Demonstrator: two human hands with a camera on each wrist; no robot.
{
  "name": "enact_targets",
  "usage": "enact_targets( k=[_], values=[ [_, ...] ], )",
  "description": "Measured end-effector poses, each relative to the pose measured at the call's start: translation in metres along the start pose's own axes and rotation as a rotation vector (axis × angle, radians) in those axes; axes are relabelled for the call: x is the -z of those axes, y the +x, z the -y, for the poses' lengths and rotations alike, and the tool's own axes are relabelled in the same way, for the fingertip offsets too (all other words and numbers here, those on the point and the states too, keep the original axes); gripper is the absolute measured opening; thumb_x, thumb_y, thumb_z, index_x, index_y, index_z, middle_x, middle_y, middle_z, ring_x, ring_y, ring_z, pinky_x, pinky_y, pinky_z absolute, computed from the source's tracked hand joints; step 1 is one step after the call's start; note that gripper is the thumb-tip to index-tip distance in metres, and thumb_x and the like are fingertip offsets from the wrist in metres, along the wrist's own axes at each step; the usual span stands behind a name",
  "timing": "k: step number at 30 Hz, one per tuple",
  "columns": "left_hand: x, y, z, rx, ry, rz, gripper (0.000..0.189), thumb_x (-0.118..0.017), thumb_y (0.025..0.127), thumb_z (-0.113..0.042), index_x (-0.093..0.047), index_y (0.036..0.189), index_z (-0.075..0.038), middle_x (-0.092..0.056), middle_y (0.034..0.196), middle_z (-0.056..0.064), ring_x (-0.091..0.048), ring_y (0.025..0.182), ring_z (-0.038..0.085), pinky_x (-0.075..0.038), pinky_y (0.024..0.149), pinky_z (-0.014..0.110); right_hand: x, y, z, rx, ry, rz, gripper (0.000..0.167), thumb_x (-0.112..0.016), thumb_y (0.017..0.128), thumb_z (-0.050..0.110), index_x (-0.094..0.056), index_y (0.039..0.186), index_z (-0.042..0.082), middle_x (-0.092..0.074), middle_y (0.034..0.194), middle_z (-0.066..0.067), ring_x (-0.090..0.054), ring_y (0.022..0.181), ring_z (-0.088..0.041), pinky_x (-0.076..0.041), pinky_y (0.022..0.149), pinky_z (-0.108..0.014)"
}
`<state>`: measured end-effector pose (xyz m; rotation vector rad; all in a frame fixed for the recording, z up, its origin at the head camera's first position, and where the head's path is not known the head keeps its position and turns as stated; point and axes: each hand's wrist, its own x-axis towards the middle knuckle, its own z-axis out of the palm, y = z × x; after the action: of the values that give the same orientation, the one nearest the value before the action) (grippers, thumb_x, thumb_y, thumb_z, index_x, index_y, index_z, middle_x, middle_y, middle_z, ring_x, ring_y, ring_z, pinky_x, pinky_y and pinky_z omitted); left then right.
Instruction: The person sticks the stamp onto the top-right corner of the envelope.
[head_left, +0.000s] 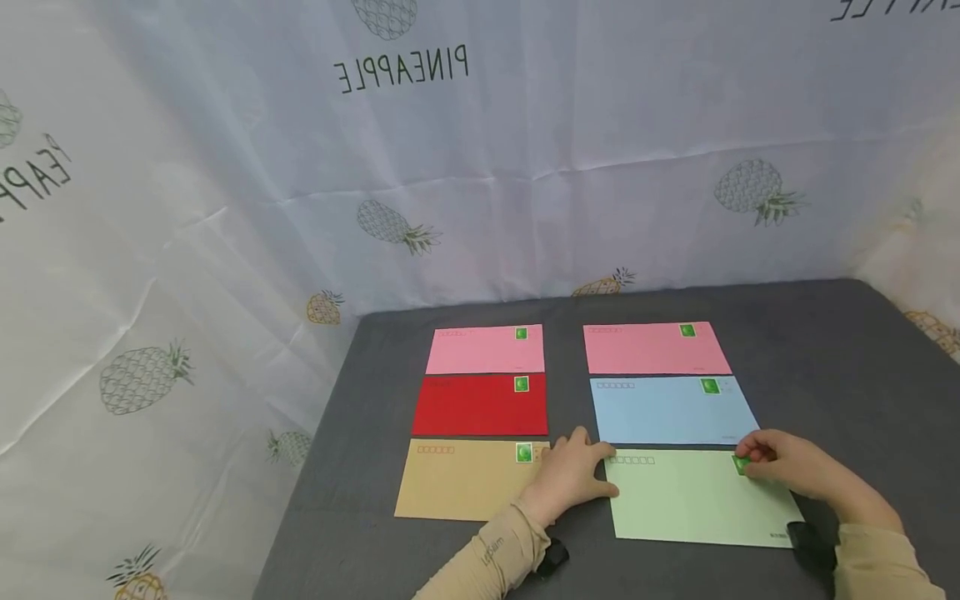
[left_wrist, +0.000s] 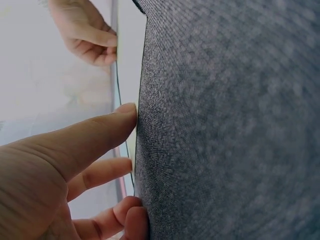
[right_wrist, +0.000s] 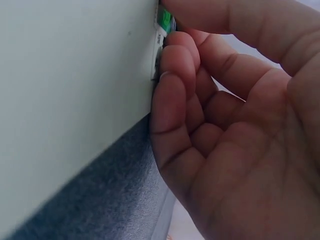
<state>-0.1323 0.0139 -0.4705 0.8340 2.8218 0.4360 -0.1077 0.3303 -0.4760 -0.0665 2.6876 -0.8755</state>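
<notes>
A light green envelope point(head_left: 690, 504) lies flat on the dark grey table, nearest the person in the right column. At its upper right corner my right hand point(head_left: 802, 471) pinches a small green stamp point(head_left: 740, 465). The right wrist view shows the stamp point(right_wrist: 164, 19) between thumb and fingers, partly hidden, close against the envelope point(right_wrist: 75, 75). My left hand point(head_left: 572, 477) lies with fingers spread at the envelope's left edge. Its thumb point(left_wrist: 125, 117) touches that edge, and its fingers also reach the right end of the tan envelope point(head_left: 465, 483).
Above the tan envelope lie a red envelope point(head_left: 480, 408) and a pink one point(head_left: 483, 354). A blue envelope point(head_left: 667, 417) and another pink one point(head_left: 645, 354) lie above the light green one. Each bears a green stamp at upper right. A pineapple-print cloth point(head_left: 487, 225) hangs behind the table.
</notes>
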Motion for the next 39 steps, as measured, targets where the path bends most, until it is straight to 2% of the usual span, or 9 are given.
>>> enact_targets(
  k=[10, 16, 20, 24, 29, 34, 36, 39],
  values=[
    [-0.003, 0.001, 0.000, -0.020, 0.036, -0.011, 0.047, -0.072, 0.076, -0.042, -0.060, 0.121, -0.032, -0.054, 0.097, -0.001, -0.043, 0.073, 0.009, -0.033, 0.061, 0.027, -0.001, 0.003, 0.002, -0.005, -0.038, -0.024, 0.019, -0.064, 0.077, 0.012, -0.060, 0.092, 0.001, -0.050, 0.080, -0.001, -0.038, 0.069, 0.000, -0.033, 0.060, -0.022],
    [-0.005, -0.001, 0.002, -0.030, 0.018, -0.026, 0.050, -0.073, 0.076, -0.042, -0.059, 0.123, -0.032, -0.054, 0.095, -0.002, -0.041, 0.073, 0.008, -0.031, 0.060, 0.026, -0.001, 0.003, 0.000, -0.026, -0.031, -0.013, 0.020, -0.067, 0.081, 0.021, -0.062, 0.093, 0.006, -0.053, 0.081, 0.000, -0.040, 0.070, 0.000, -0.033, 0.060, -0.022],
    [-0.006, -0.003, 0.004, -0.057, 0.027, -0.040, 0.047, -0.072, 0.077, -0.043, -0.060, 0.121, -0.032, -0.054, 0.091, -0.004, -0.039, 0.072, 0.006, -0.030, 0.059, 0.024, 0.001, 0.001, 0.002, -0.029, -0.048, -0.026, 0.028, -0.065, 0.084, 0.028, -0.063, 0.102, 0.006, -0.050, 0.077, 0.001, -0.039, 0.064, -0.001, -0.031, 0.056, -0.023],
    [-0.003, -0.002, 0.007, -0.104, 0.054, -0.068, 0.042, -0.070, 0.078, -0.046, -0.064, 0.117, -0.030, -0.054, 0.090, -0.005, -0.038, 0.071, 0.004, -0.028, 0.059, 0.019, 0.006, 0.002, 0.009, 0.016, -0.079, -0.113, 0.038, -0.064, 0.086, 0.030, -0.060, 0.113, 0.003, -0.045, 0.073, 0.001, -0.035, 0.058, -0.002, -0.029, 0.051, -0.023],
    [0.008, 0.003, 0.016, -0.135, 0.039, -0.124, 0.041, -0.065, 0.081, -0.049, -0.066, 0.115, -0.026, -0.052, 0.090, -0.005, -0.035, 0.073, 0.002, -0.025, 0.061, 0.014, 0.020, 0.005, 0.022, 0.096, -0.116, -0.225, 0.037, -0.062, 0.089, 0.028, -0.059, 0.114, 0.002, -0.043, 0.072, 0.001, -0.034, 0.060, -0.002, -0.029, 0.050, -0.024],
    [0.029, 0.007, 0.032, -0.159, 0.058, -0.219, 0.044, -0.053, 0.088, -0.053, -0.063, 0.118, -0.022, -0.052, 0.091, -0.004, -0.039, 0.077, 0.004, -0.025, 0.064, 0.015, 0.038, 0.009, 0.030, 0.156, -0.138, -0.264, 0.032, -0.058, 0.091, 0.025, -0.060, 0.114, 0.002, -0.049, 0.076, 0.001, -0.036, 0.062, 0.000, -0.032, 0.053, -0.022],
    [0.038, 0.007, 0.040, -0.160, 0.090, -0.263, 0.045, -0.048, 0.091, -0.053, -0.061, 0.120, -0.021, -0.054, 0.096, -0.003, -0.044, 0.081, 0.006, -0.027, 0.066, 0.017, 0.045, 0.011, 0.032, 0.164, -0.150, -0.279, 0.033, -0.058, 0.092, 0.025, -0.060, 0.114, 0.001, -0.054, 0.080, 0.000, -0.037, 0.064, 0.001, -0.035, 0.054, -0.022],
    [0.052, 0.007, 0.055, -0.134, 0.119, -0.299, 0.050, -0.042, 0.093, -0.055, -0.057, 0.126, -0.021, -0.056, 0.109, -0.001, -0.050, 0.095, 0.011, -0.034, 0.072, 0.023, 0.054, 0.014, 0.034, 0.177, -0.165, -0.322, 0.033, -0.060, 0.090, 0.025, -0.061, 0.112, 0.001, -0.059, 0.089, -0.005, -0.038, 0.069, 0.006, -0.039, 0.057, -0.021]
  ],
)
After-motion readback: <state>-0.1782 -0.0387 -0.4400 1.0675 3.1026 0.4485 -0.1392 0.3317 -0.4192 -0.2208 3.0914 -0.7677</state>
